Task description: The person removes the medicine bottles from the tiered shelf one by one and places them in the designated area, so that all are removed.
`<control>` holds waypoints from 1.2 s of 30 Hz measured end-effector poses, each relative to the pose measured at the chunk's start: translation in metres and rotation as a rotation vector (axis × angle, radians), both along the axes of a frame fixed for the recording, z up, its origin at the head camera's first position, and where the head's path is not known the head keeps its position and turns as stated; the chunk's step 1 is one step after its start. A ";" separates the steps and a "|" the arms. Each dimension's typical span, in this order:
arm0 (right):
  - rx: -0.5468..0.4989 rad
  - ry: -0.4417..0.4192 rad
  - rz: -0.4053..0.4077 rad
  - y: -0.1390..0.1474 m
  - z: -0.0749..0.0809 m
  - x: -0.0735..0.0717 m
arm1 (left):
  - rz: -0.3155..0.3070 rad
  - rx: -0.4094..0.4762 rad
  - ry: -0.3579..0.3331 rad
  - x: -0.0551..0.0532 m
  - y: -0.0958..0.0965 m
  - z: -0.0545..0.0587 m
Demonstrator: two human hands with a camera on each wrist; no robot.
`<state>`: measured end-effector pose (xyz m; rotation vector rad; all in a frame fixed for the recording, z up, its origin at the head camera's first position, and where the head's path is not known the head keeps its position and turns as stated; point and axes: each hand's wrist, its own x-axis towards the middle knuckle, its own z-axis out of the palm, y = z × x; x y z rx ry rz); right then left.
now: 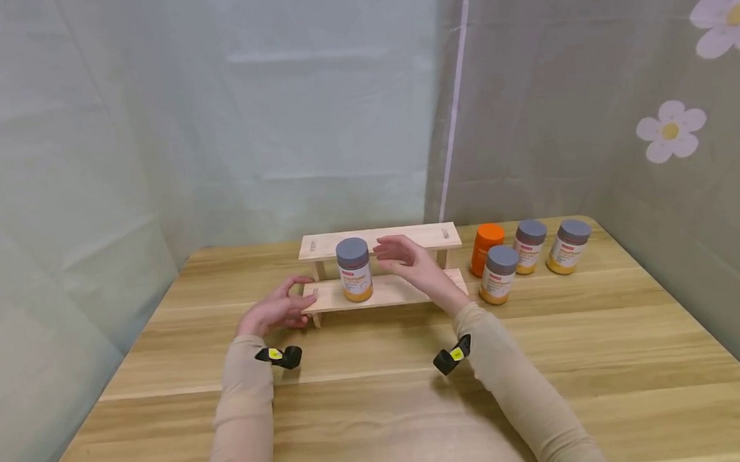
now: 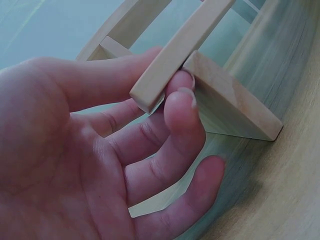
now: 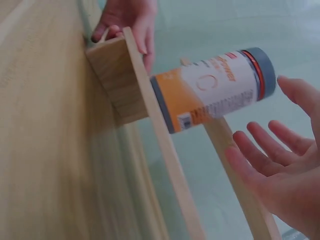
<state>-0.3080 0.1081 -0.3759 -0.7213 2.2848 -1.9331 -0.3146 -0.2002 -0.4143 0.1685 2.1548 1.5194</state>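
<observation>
A supplement jar [image 1: 355,271] with a grey lid and a white and orange label stands upright on the lower board of a two-step wooden rack [image 1: 406,289]. My left hand [image 1: 271,312] grips the left end of that board, thumb over the top and fingers curled under it, as the left wrist view shows at the board end [image 2: 162,65]. Just right of the jar, my right hand [image 1: 419,267] is held with fingers spread and loosely bent. In the right wrist view a gap shows between its fingers [image 3: 257,155] and the jar [image 3: 215,90].
Right of the rack, an orange jar [image 1: 488,250] and several grey-lidded jars, among them the nearest one [image 1: 499,273], stand on the wooden table [image 1: 370,417]. A pale curtain [image 1: 311,120] hangs behind, and a flower-printed one [image 1: 676,188] at the right.
</observation>
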 end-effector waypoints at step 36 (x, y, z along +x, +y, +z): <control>0.001 0.026 -0.134 -0.054 -0.033 0.015 | -0.001 0.008 0.005 0.000 0.001 0.001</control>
